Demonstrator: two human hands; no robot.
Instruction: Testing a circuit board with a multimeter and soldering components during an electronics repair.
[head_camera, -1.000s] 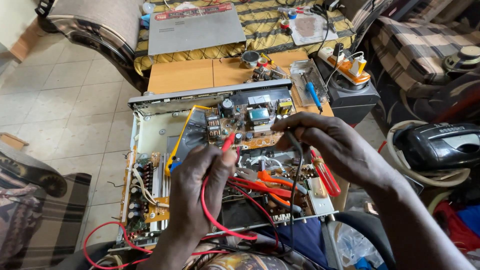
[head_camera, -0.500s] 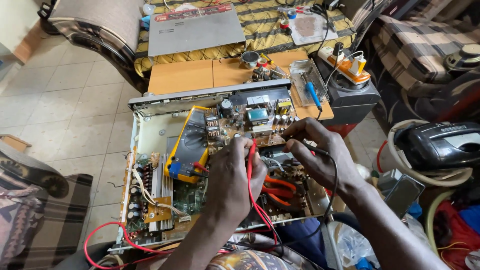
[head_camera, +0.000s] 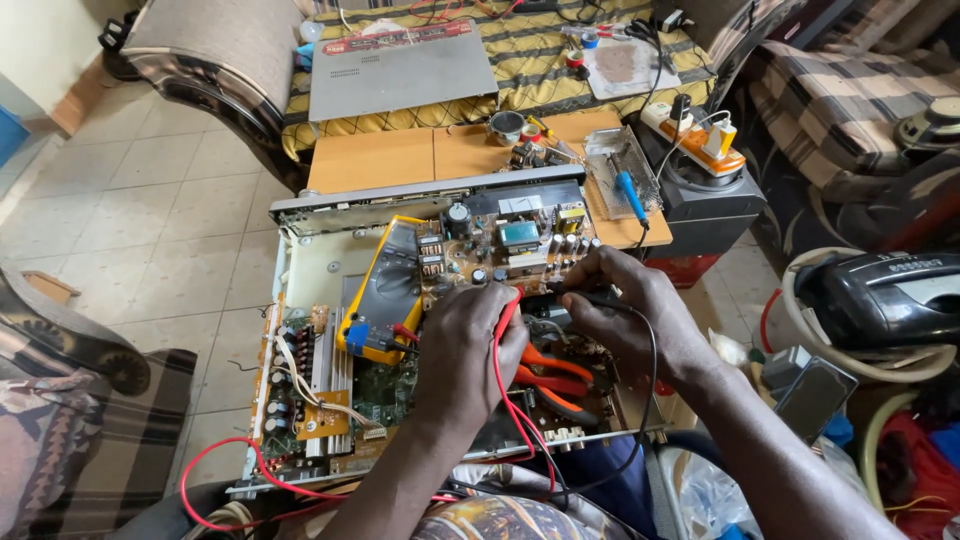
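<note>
Probes (head_camera: 515, 300) crowd circuit board (head_camera: 510, 245) edge.

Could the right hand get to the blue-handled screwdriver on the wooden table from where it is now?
Probably yes. The right hand holds a black probe over the circuit board, and the blue-handled screwdriver lies just beyond with nothing between, though the probe would have to go down first.

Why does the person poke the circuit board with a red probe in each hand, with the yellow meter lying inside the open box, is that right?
Not quite. Only the left hand holds a red probe; the right hand holds a black probe. The head view shows it. The rest is right: both tips reach the circuit board, and the yellow meter lies inside the open box.
</note>
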